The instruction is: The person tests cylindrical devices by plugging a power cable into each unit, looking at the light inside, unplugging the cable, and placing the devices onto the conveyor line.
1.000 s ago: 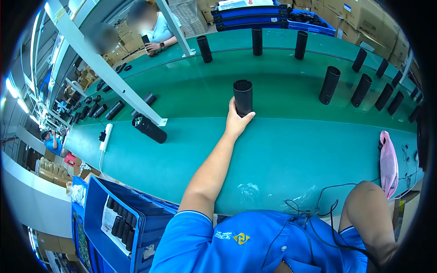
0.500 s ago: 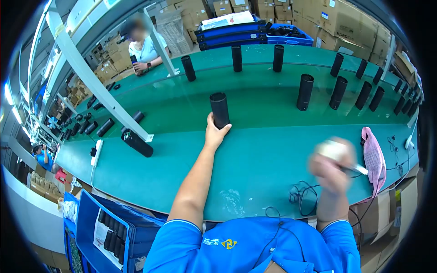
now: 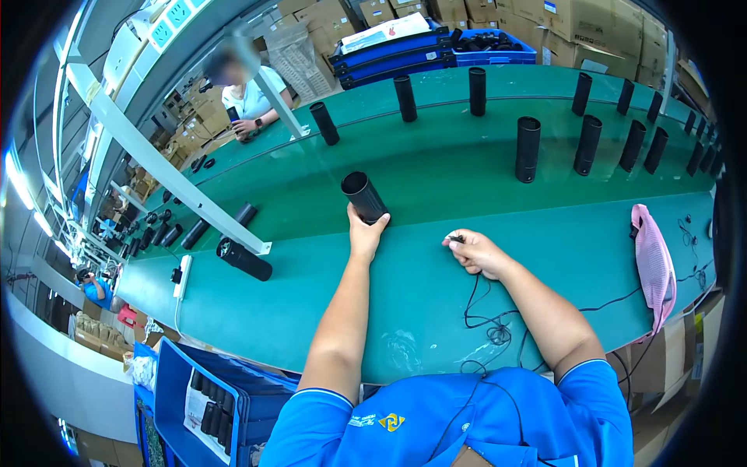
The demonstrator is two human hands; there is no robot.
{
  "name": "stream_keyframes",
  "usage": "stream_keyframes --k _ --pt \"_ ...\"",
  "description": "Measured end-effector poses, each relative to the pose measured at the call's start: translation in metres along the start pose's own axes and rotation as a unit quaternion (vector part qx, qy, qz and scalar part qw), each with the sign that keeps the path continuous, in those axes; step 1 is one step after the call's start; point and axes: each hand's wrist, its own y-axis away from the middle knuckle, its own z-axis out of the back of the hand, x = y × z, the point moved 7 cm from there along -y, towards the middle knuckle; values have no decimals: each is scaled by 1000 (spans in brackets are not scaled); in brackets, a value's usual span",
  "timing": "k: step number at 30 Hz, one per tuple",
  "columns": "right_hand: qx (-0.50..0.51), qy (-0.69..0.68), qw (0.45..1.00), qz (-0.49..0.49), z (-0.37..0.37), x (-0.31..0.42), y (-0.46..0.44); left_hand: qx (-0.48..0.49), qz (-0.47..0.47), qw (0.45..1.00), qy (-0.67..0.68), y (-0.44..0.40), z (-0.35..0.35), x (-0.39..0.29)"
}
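Observation:
My left hand [image 3: 366, 233] is wrapped round the lower part of a black cylinder [image 3: 364, 196]. Its hollow, open top leans left, and the cylinder is over the green belt strip. To the right, my right hand [image 3: 480, 254] pinches the small dark end of a thin black cable [image 3: 471, 300]. The cable trails down from the fingers into a loose tangle on the green table. What kind of connector the end is cannot be made out. A gap separates the cable end from the cylinder. Another black cylinder [image 3: 244, 259] lies on its side at the left, its inner parts showing.
Several upright black cylinders [image 3: 527, 152] stand along the belt and far bench. A pink mesh pouch [image 3: 655, 265] lies at the right. A white power strip [image 3: 184, 277] and slanted metal post [image 3: 167, 167] are left. A blue crate [image 3: 163, 389] holds cylinders. Across stands a co-worker [image 3: 253, 97].
My right hand has come left toward the cylinder and now pinches the cable end. The cylinder in my left hand has tilted further left. The camera view has shifted slightly.

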Motion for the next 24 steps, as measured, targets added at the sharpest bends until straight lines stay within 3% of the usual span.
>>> stream_keyframes --k 24 --pt "6 -26 999 31 11 -3 2 16 -19 999 -20 -6 -20 9"
